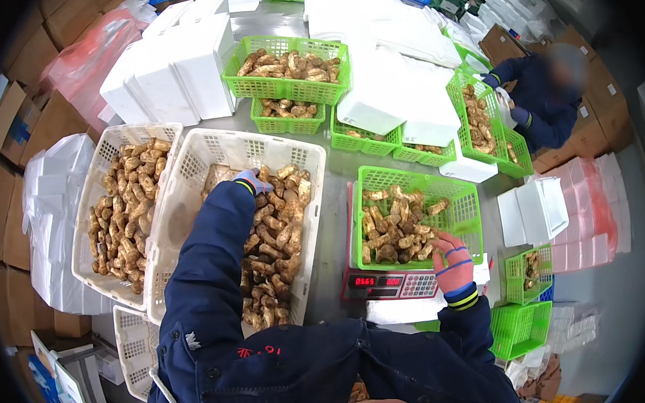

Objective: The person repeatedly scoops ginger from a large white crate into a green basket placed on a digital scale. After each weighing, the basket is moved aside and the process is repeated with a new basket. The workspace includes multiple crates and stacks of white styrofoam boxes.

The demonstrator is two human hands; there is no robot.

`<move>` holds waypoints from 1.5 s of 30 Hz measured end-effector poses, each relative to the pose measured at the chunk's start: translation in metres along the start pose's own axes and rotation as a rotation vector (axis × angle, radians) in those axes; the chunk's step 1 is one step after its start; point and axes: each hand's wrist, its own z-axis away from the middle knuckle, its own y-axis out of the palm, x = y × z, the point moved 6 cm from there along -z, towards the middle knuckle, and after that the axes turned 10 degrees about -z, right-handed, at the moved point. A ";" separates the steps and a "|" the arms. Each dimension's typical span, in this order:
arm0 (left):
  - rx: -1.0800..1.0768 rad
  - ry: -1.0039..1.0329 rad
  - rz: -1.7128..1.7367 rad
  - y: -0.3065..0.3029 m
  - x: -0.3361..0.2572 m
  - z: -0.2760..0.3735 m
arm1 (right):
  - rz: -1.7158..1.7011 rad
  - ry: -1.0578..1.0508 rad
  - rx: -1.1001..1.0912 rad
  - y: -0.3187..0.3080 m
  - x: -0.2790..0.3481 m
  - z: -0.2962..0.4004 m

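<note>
My left hand [253, 181], in a knit glove, reaches into a large white plastic crate [314, 202] and touches the brown mushrooms [274, 226] heaped along its right side; its fingertips are partly hidden. My right hand [452, 261], in a pink and blue striped glove, is at the near right corner of a green plastic basket [474, 214]. Its fingers are bent over the near wall beside thick-stemmed mushrooms [399, 227]; whether it holds one is unclear. The basket rests on a red digital scale [388, 286] with a lit display and keypad.
Another white crate of mushrooms [128, 202] stands at the left. White foam boxes [173, 77] and green baskets of mushrooms [288, 93] fill the far side. A co-worker [543, 99] stands at the far right near a green basket [498, 130].
</note>
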 end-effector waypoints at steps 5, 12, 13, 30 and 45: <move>-0.154 0.046 -0.049 -0.001 -0.013 0.002 | -0.007 0.006 -0.019 -0.004 -0.008 0.004; -0.442 0.041 0.391 -0.015 0.029 -0.008 | 0.002 0.057 -0.016 -0.016 -0.033 0.014; -0.507 0.107 0.811 -0.024 0.064 -0.002 | -0.026 0.042 -0.008 -0.018 -0.031 0.013; -0.397 1.159 0.421 -0.059 -0.275 0.209 | -0.051 0.075 -0.012 -0.035 -0.068 0.031; -0.169 0.022 -0.327 0.028 0.104 0.125 | -0.152 -0.048 0.100 0.014 0.004 -0.014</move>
